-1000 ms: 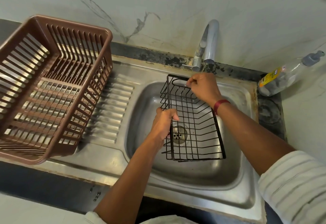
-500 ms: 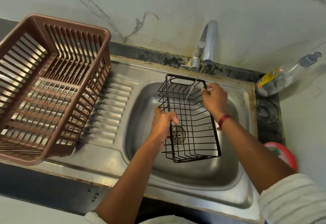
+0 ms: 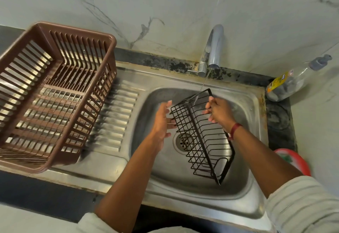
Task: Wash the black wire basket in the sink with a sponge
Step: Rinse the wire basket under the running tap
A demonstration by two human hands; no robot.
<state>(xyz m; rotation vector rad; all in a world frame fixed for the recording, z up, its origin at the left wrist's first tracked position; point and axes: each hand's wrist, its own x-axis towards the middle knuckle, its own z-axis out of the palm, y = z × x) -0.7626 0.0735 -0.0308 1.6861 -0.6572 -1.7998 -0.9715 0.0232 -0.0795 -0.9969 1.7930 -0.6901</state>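
Note:
The black wire basket [image 3: 203, 137] hangs tilted on its side over the steel sink [image 3: 255, 122], its far end under a thin stream of water from the tap [image 3: 213, 47]. My right hand [image 3: 219, 111] grips the basket's upper rim near that far end. My left hand [image 3: 162, 122] is flat and spread against the basket's left side, fingers apart, touching the wires without closing on them. No sponge is in view.
A brown plastic dish rack [image 3: 53, 93] stands on the ribbed drainboard at the left. A soap pump bottle [image 3: 289, 80] lies at the sink's back right corner. A red round object [image 3: 295, 161] peeks out by my right forearm. The drain [image 3: 183, 141] sits mid-basin.
The basket has been turned from lying flat to tilted on its side. My left hand has let go of its rim and spread out. Water from the tap now runs onto the basket.

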